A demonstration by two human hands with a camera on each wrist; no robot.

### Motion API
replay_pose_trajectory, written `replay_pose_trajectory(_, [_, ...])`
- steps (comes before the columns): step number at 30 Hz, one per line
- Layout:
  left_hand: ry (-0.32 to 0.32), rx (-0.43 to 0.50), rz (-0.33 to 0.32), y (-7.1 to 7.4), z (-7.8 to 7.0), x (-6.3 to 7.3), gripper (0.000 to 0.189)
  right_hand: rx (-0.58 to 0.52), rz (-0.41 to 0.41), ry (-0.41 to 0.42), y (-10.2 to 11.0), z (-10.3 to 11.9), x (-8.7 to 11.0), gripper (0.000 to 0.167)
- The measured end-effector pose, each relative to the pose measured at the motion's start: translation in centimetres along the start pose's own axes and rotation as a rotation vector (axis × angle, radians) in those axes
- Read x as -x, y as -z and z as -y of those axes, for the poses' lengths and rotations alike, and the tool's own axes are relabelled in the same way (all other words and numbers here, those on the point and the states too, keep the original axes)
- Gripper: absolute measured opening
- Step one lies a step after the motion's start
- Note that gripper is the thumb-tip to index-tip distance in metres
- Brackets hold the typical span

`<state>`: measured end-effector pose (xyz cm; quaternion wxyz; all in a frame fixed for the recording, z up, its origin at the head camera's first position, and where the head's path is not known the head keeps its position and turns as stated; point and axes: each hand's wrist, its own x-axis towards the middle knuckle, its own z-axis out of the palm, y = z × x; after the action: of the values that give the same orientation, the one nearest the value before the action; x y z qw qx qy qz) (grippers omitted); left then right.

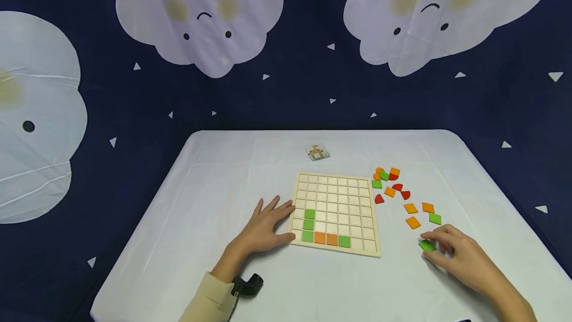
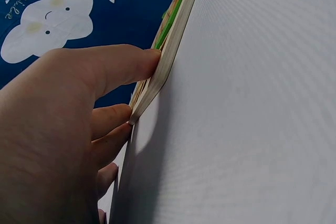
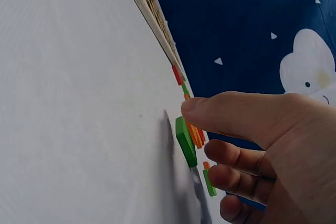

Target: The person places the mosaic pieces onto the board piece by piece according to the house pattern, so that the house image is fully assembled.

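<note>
At the board's left edge lies my left hand (image 1: 263, 227), its fingers spread and fairly straight. In the left wrist view the thumb (image 2: 142, 65) touches the rim near a corner. The pale wooden grid board (image 1: 341, 212) holds green and orange square tiles in an L: green up one column, then orange (image 1: 320, 238) and green (image 1: 344, 241) along the bottom row. Right of the board, my right hand (image 1: 460, 257) pinches a green tile (image 1: 427, 246) between thumb and fingers. That tile (image 3: 186, 141) stands tilted just under the thumb in the right wrist view.
Loose tiles lie right of the board: orange squares (image 1: 413, 222), a green square (image 1: 435, 218), red quarter-rounds (image 1: 379, 199) and a small overlapping pile (image 1: 384, 176). A patterned card (image 1: 318, 152) lies behind the board on the white-covered table (image 1: 214, 188). A dark cloud-print curtain (image 1: 308, 83) hangs behind.
</note>
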<state>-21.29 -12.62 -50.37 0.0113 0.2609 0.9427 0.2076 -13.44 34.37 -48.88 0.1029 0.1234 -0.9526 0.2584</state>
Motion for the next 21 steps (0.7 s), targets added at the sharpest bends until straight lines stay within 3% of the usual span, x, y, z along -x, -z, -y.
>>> replay_pose_trajectory(21, [0.004,0.0,0.007,0.06,-0.11,-0.03,0.073,0.009,-0.016,-0.001,-0.39,-0.47,0.34,0.04])
